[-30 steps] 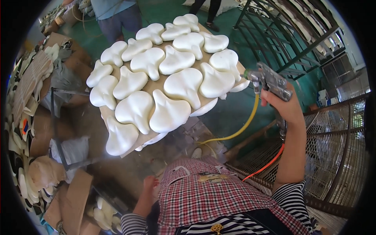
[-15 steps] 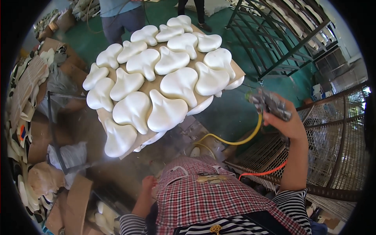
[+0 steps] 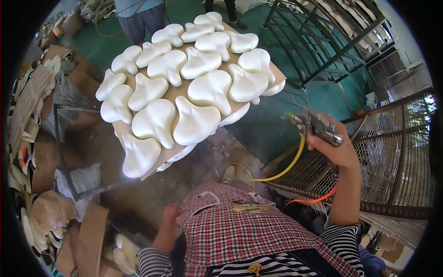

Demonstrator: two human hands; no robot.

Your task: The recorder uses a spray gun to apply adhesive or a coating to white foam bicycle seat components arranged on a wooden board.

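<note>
My right hand is closed around the grip of a metal spray gun. Its green-tipped nozzle points left toward a board that bears several rows of white, saddle-shaped pads. A gap separates the nozzle from the nearest pads. A yellow hose loops down from the gun, and an orange hose hangs below my wrist. Low beside my checked apron, my left hand stays away from the board; its fingers are too small and partly hidden to read.
A rusty wire-mesh rack stands close on the right, with a green metal frame behind it. Cardboard, plastic bags and loose pads crowd the left. Another person stands beyond the board, and a second person's legs show farther back.
The spray gun and my right hand have shifted slightly left and down. The board and pads appear a little higher in view. My left hand remains low by the apron.
</note>
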